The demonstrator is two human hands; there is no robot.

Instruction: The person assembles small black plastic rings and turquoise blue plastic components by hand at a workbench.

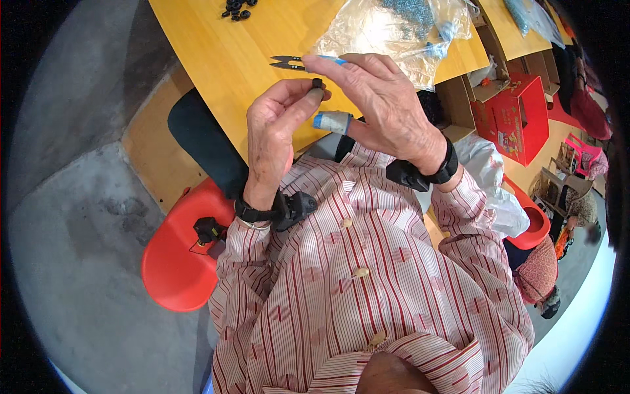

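Observation:
Over the near edge of the yellow table, my left hand (pixel 272 125) pinches a small black ring-like piece (pixel 317 83) between thumb and fingers. My right hand (pixel 394 108) holds a pair of thread snips (pixel 286 62) with dark blades and a blue handle. The snips' blades point left, above the left fingertips and apart from the black piece. Blue and pale tape (pixel 333 122) wraps my right thumb, which sticks out toward the left hand. Several similar black pieces (pixel 237 9) lie in a loose pile at the table's far left.
A clear plastic bag (pixel 367 33) with blue-green contents lies on the yellow table (pixel 230 65). A red box (pixel 515 118) and open cartons stand at the right. Beside me on the left is a red stool (pixel 177 262). Other people (pixel 538 269) sit at the far right.

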